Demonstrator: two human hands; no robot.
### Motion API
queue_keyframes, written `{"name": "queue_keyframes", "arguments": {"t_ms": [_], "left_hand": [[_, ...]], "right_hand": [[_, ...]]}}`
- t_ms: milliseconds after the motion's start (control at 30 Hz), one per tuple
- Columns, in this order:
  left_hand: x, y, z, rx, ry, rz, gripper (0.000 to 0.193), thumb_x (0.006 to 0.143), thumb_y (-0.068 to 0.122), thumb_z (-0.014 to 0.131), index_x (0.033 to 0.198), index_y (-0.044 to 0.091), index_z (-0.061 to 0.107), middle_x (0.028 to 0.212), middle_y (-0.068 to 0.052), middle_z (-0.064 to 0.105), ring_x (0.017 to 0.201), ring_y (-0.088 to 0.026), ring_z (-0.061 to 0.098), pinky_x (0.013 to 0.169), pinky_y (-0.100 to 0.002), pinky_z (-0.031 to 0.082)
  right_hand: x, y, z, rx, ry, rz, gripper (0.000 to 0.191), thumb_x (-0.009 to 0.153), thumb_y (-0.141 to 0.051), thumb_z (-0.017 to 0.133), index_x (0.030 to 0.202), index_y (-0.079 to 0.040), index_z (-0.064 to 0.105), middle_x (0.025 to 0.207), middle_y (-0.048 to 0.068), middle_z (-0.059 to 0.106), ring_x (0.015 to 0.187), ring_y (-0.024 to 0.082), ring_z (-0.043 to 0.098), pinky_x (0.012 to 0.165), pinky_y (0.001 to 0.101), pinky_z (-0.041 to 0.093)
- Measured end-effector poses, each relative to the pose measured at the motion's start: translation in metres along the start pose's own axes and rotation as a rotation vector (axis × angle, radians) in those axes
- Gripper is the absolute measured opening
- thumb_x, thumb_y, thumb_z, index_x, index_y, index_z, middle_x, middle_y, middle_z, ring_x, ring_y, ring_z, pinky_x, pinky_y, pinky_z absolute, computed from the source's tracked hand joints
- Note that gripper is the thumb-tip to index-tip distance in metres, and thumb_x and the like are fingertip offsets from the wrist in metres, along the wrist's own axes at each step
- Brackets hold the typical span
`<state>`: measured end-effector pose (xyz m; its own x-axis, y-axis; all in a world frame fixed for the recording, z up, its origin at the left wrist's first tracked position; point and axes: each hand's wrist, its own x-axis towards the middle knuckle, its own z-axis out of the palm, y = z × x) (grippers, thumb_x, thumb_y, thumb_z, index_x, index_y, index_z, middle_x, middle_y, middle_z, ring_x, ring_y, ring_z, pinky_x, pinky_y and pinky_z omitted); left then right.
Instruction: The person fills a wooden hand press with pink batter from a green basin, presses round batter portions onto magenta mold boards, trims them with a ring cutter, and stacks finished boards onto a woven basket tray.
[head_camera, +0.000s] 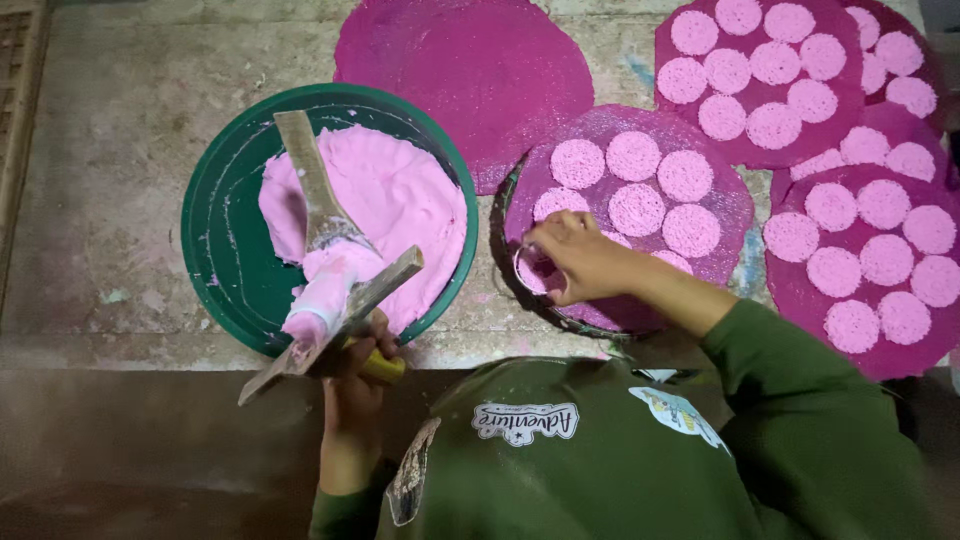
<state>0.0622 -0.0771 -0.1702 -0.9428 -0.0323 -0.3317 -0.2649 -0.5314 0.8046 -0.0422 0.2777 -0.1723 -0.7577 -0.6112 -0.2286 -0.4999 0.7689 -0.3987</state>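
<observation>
**Over the green basin, pink paste and a ring mould**

At the round green plastic basin (215, 215) of pale pink paste (385, 195), the left hand (352, 372) grips paste-smeared wooden scrapers (330, 262). Just beside it, the right hand (578, 258) clasps a small metal ring mould (528, 272) on a magenta disc (640, 190) bearing pink round cakes (637, 209).
</observation>
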Motion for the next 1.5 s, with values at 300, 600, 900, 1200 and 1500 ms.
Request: {"name": "queue_keyframes", "arguments": {"t_ms": [300,600,900,1200,1500], "left_hand": [[0.016,-0.007,-0.035,-0.143,-0.075,0.099,0.017,0.093,0.014,0.061,0.107,0.006,0.056,0.098,-0.005,0.054,0.086,-0.016,0.054,0.07,-0.031,0.048],[0.018,-0.006,-0.057,-0.031,-0.128,0.419,0.023,0.09,0.018,0.061,0.108,0.006,0.056,0.092,-0.007,0.052,0.082,-0.018,0.052,0.072,-0.028,0.046],[-0.01,0.022,0.013,0.109,0.05,0.155,0.018,0.1,0.02,0.057,0.108,0.004,0.054,0.095,-0.002,0.051,0.088,-0.012,0.051,0.078,-0.028,0.044],[0.041,0.009,0.004,0.337,0.13,0.293,0.035,0.094,0.024,0.066,0.122,0.005,0.058,0.106,-0.009,0.056,0.095,-0.02,0.056,0.081,-0.032,0.049],[0.071,0.02,0.038,1.253,0.247,0.965,0.069,0.081,0.026,0.085,0.139,0.003,0.056,0.142,-0.022,0.058,0.126,-0.034,0.059,0.102,-0.043,0.052]], "right_hand": [[0.064,-0.049,-0.052,0.1,0.409,-0.322,0.074,0.081,-0.033,0.082,0.138,0.001,0.05,0.14,0.027,0.054,0.132,0.045,0.048,0.107,0.0537,0.038],[0.016,0.001,0.018,-0.097,-0.037,-0.134,0.054,0.076,-0.028,0.08,0.12,-0.001,0.065,0.117,0.016,0.063,0.111,0.032,0.061,0.095,0.0466,0.05],[-0.02,0.033,0.049,-0.031,0.271,-0.035,0.013,0.089,-0.015,0.065,0.098,-0.006,0.068,0.099,0.01,0.068,0.098,0.026,0.065,0.094,0.0422,0.053],[-0.007,0.001,0.006,0.434,0.141,0.231,0.021,0.091,-0.006,0.063,0.111,-0.002,0.067,0.104,0.015,0.069,0.092,0.03,0.063,0.084,0.0438,0.052],[0.058,-0.122,-0.047,0.897,0.408,-0.334,0.044,0.093,0.009,0.047,0.129,-0.007,0.066,0.125,0.014,0.066,0.117,0.025,0.064,0.106,0.0353,0.052]]}}
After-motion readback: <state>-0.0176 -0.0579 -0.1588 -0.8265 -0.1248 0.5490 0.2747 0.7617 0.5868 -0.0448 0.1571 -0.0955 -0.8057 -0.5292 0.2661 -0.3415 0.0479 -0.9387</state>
